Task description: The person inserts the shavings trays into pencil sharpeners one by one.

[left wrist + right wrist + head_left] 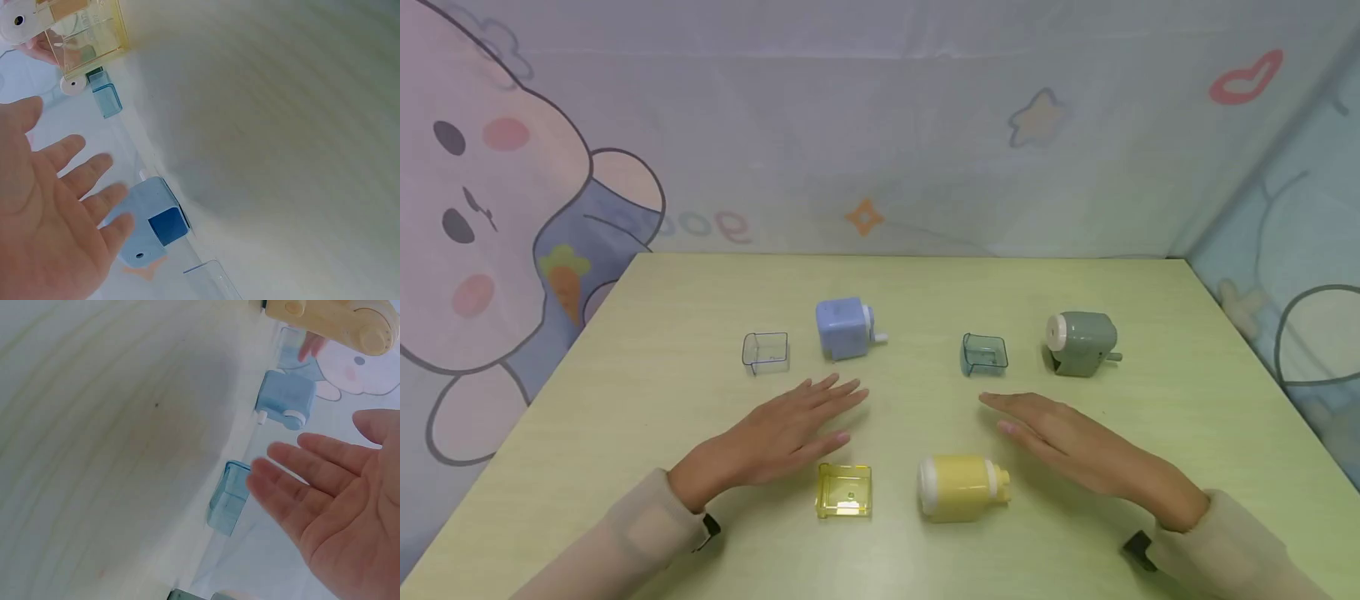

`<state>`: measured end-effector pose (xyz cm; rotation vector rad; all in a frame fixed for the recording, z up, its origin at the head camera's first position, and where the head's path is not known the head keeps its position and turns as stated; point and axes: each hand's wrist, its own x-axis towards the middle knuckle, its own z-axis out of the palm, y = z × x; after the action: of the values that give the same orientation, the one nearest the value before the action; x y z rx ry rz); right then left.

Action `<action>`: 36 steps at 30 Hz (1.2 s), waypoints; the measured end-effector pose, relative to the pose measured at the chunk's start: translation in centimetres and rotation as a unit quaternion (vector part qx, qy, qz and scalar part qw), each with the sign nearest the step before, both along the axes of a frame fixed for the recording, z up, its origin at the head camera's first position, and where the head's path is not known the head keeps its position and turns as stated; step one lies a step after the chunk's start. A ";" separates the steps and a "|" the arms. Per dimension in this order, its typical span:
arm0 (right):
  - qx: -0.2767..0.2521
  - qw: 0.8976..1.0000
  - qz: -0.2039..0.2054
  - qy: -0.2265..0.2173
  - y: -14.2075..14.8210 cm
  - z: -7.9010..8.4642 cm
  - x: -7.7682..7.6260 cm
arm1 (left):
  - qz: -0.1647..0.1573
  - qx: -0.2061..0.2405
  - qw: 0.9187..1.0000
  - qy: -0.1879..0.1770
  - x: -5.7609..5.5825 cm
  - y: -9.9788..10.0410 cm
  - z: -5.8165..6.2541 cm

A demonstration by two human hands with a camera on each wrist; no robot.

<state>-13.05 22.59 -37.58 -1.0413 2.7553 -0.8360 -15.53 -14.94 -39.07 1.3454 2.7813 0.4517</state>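
Note:
My left hand (778, 433) hovers palm down with fingers extended, between the blue pencil sharpener (842, 329) and a yellow transparent drawer (845, 493). My right hand (1067, 437), also straight-fingered and holding nothing, is over the table near the yellow pencil sharpener (961, 488) and a teal transparent drawer (985, 356). The yellow sharpener lies close to the front. A grey-green pencil sharpener (1081, 343) with a crank stands at the right. Left of the blue sharpener sits a clear bluish drawer (766, 352). In the left wrist view, the blue sharpener's drawer slot (169, 226) is vacant.
The pale wooden table (700, 292) ends at a patterned cloth (940, 150) hanging behind it. Another stretch of cloth (1300, 250) hangs on the right side. Dark straps (1138, 550) show at both sleeve cuffs.

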 end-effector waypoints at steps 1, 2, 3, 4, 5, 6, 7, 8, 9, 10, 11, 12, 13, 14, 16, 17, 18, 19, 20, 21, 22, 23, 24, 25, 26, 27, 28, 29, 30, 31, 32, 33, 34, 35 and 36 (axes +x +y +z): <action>-0.007 1.000 -0.003 -0.004 0.0 0.0 0.0 | 0.005 -0.001 1.000 -0.007 0.1 0.0 0.0; -0.016 1.000 -0.003 -0.010 0.0 0.1 0.0 | 0.008 0.000 1.000 -0.012 0.1 -0.1 0.0; -0.024 1.000 -0.002 -0.014 0.0 0.1 0.1 | 0.014 0.001 1.000 -0.015 0.2 -0.1 0.1; -0.032 0.999 0.001 -0.016 -0.1 0.2 0.1 | 0.019 0.002 1.000 -0.017 0.3 -0.1 0.1; -0.042 0.999 0.006 -0.020 -0.2 0.3 0.1 | 0.022 0.005 1.000 -0.018 0.4 -0.1 0.2; -0.049 0.998 0.010 -0.023 -0.2 0.4 0.2 | 0.024 0.010 0.999 -0.019 0.5 -0.1 0.3; -0.054 0.998 0.014 -0.026 -0.4 0.6 0.2 | 0.026 0.013 0.999 -0.021 0.6 -0.1 0.4; -0.059 0.998 0.019 -0.031 -0.5 0.7 0.3 | 0.027 0.016 0.999 -0.022 0.7 -0.1 0.5; -0.060 0.997 0.024 -0.034 -0.6 0.8 0.4 | 0.029 0.017 0.999 -0.024 0.8 0.0 0.6; -0.061 0.997 0.029 -0.037 -0.8 0.9 0.6 | 0.030 0.015 0.999 -0.027 0.9 0.0 0.7; -0.061 0.997 0.034 -0.040 -1.0 1.0 0.7 | 0.030 0.012 0.999 -0.031 1.1 0.0 0.7; -0.060 0.997 0.038 -0.042 -1.1 1.1 0.9 | 0.030 0.007 0.999 -0.034 1.2 0.0 0.8; -0.059 0.996 0.041 -0.045 -1.3 1.2 1.0 | 0.032 -0.001 0.999 -0.037 1.4 0.0 0.8; -0.060 0.996 0.047 -0.046 -1.6 1.2 1.2 | 0.032 -0.008 0.999 -0.039 1.6 0.1 0.9; -0.057 0.996 0.054 -0.046 -2.0 1.2 1.5 | 0.031 -0.022 0.998 -0.044 1.9 0.1 0.8; -0.054 0.996 0.058 -0.044 -2.3 1.2 1.7 | 0.030 -0.027 0.998 -0.044 2.0 0.1 0.8; -0.049 0.996 0.059 -0.042 -2.6 1.2 1.8 | 0.029 -0.031 0.998 -0.046 2.2 0.1 0.8; -0.043 0.996 0.062 -0.040 -2.8 1.2 1.9 | 0.030 -0.034 0.998 -0.050 2.4 0.1 0.8; -0.036 0.997 0.065 -0.034 -3.1 1.2 2.0 | 0.030 -0.037 0.997 -0.053 2.5 0.1 0.8; -0.029 0.997 0.065 -0.030 -3.4 1.2 2.2 | 0.030 -0.038 0.997 -0.059 2.6 0.1 0.8; -0.022 0.997 0.066 -0.025 -3.6 1.2 2.3 | 0.030 -0.038 0.997 -0.065 2.7 0.1 0.8; -0.016 0.997 0.068 -0.020 -3.8 1.3 2.4 | 0.031 -0.039 0.996 -0.070 2.8 0.2 0.8; -0.010 0.998 0.067 -0.017 -3.9 1.3 2.5 | 0.031 -0.039 0.996 -0.078 2.9 0.2 0.9; -0.006 0.998 0.068 -0.013 -4.1 1.2 2.6 | 0.031 -0.038 0.995 -0.084 3.0 0.2 0.9; -0.005 0.998 0.068 -0.007 -4.2 1.2 2.7 | 0.030 -0.038 0.995 -0.090 3.0 0.3 0.9; -0.005 0.997 0.071 -0.004 -4.3 1.2 2.8 | 0.029 -0.037 0.994 -0.096 3.1 0.3 1.0; -0.003 0.997 0.073 -0.001 -4.4 1.1 2.8 | 0.027 -0.037 0.994 -0.101 3.1 0.4 1.0; -0.005 0.997 0.077 0.002 -4.5 1.0 2.8 | 0.025 -0.036 0.994 -0.105 3.2 0.4 1.0; -0.008 0.997 0.082 0.005 -4.5 0.8 2.8 | 0.021 -0.034 0.993 -0.109 3.2 0.4 1.0; -0.011 0.996 0.088 0.006 -4.6 0.7 2.7 | 0.016 -0.033 0.993 -0.113 3.2 0.5 0.9; -0.015 0.995 0.094 0.008 -4.7 0.5 2.7 | 0.010 -0.031 0.993 -0.115 3.2 0.5 0.9; -0.018 0.995 0.100 0.010 -4.7 0.4 2.6 | 0.004 -0.028 0.993 -0.117 3.2 0.5 0.8; -0.023 0.994 0.105 0.014 -4.7 0.2 2.5 | -0.002 -0.025 0.993 -0.119 3.2 0.5 0.8; -0.026 0.994 0.109 0.016 -4.7 0.1 2.5 | -0.009 -0.021 0.992 -0.121 3.2 0.5 0.7; -0.030 0.993 0.111 0.018 -4.7 0.0 2.4 | -0.015 -0.019 0.993 -0.120 3.2 0.5 0.7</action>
<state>-10.60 17.84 -37.60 -1.3558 2.5916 -0.8783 -12.33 -14.44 -38.38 1.2322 2.5598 0.5196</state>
